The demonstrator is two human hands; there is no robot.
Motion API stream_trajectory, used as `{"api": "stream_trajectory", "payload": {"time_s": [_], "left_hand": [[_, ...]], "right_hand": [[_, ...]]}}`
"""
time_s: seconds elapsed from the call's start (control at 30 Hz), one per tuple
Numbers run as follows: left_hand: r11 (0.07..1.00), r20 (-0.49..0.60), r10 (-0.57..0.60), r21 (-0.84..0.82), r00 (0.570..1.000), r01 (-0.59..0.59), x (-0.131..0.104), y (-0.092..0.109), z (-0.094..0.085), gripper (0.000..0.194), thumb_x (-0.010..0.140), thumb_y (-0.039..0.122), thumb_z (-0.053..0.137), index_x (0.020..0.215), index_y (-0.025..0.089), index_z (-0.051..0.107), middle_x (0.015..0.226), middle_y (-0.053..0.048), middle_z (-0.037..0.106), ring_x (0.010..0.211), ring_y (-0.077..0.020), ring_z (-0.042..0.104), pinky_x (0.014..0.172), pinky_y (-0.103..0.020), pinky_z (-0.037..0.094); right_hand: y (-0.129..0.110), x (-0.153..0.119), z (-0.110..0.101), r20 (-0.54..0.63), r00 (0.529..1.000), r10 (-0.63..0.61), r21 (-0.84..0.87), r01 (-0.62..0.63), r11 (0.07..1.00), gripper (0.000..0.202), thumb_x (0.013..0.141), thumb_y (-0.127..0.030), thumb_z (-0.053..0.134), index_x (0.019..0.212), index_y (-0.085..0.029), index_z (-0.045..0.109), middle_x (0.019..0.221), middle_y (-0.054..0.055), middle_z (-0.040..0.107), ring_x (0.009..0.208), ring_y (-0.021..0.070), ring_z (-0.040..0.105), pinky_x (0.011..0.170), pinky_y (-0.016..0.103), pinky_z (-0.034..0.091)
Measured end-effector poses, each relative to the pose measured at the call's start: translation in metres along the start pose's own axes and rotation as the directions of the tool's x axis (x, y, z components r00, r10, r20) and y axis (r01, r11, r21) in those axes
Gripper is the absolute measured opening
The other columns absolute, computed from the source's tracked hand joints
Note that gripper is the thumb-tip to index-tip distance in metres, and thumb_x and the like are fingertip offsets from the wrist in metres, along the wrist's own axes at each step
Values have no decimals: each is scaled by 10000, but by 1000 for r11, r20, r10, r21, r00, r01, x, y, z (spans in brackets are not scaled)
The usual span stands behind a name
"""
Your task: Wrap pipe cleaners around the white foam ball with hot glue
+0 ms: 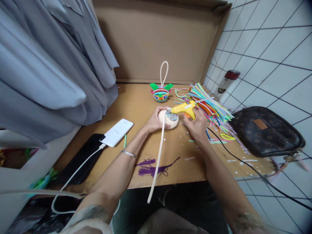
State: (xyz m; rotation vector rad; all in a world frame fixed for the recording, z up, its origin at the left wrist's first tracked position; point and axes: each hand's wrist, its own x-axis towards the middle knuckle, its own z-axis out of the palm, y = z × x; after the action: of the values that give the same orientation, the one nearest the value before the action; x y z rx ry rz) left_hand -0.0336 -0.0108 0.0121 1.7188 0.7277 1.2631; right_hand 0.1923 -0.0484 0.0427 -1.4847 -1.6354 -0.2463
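Head camera view shows a person's left hand (156, 121) curled around a round cream piece (174, 123) above a tan tabletop (143, 97), while the right hand (198, 126) grips a yellow glue gun (187, 108) by its handle. The gun's nozzle points left at the piece, beside a patterned patch (172, 116) on its upper face; whether the tip touches cannot be told. A long cream strip (159, 151) runs from the piece toward the table's near edge.

Just beyond the hands sits a colorful animal-face ornament (161, 95) with green ears and an upright white loop (167, 72). Right of it lies a heap of multicolored fuzzy stems (212, 107), near a dark patterned bag (268, 131) and a red-capped clear bottle (224, 85). Purple tassels (148, 171) lie between the forearms. At left, a white power bank (118, 132) with a white cable (80, 167) plugged in overlaps a black flat item (81, 161). Gray fabric (60, 65) hangs beside a cardboard panel (158, 39); white tiles (265, 45) line the right.
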Motion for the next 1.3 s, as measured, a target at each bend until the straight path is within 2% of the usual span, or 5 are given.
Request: {"api": "stream_trajectory", "payload": {"time_s": [0.27,0.6,0.93,1.3], "left_hand": [[1000,0,-7,-26,1000,7,0,1,1,864,476,369,986,1164,214,488,1519,-173,528,1406,-351,551,1216,-570,391],[1000,-3,-19,13,1000,19,0,2,-1,879,468,373,991,1181,219,501,1533,-165,511,1384,-345,562,1200,-549,407],[1000,-4,-28,-12,1000,28,0,4,1,868,463,369,992,1162,221,498,1536,-165,510,1397,-349,556,1207,-560,400],[1000,3,-19,1,1000,19,1,2,0,865,472,364,990,1181,218,517,1525,-159,516,1392,-352,553,1208,-568,392]], "right_hand": [[-3,2,-5,48,999,20,22,-21,1000,375,802,-446,621,1050,-190,737,973,89,716,914,266,642,783,363,484],[2,3,-5,37,999,-3,-1,3,1000,371,797,-483,602,994,-203,745,906,66,695,831,238,606,711,335,444],[5,6,-5,35,999,4,22,-5,1000,365,766,-443,590,982,-199,754,913,77,711,827,253,630,707,348,462],[2,3,-4,16,1000,-20,38,19,999,305,829,-480,597,917,-215,719,865,55,664,847,247,607,743,350,467]]}}
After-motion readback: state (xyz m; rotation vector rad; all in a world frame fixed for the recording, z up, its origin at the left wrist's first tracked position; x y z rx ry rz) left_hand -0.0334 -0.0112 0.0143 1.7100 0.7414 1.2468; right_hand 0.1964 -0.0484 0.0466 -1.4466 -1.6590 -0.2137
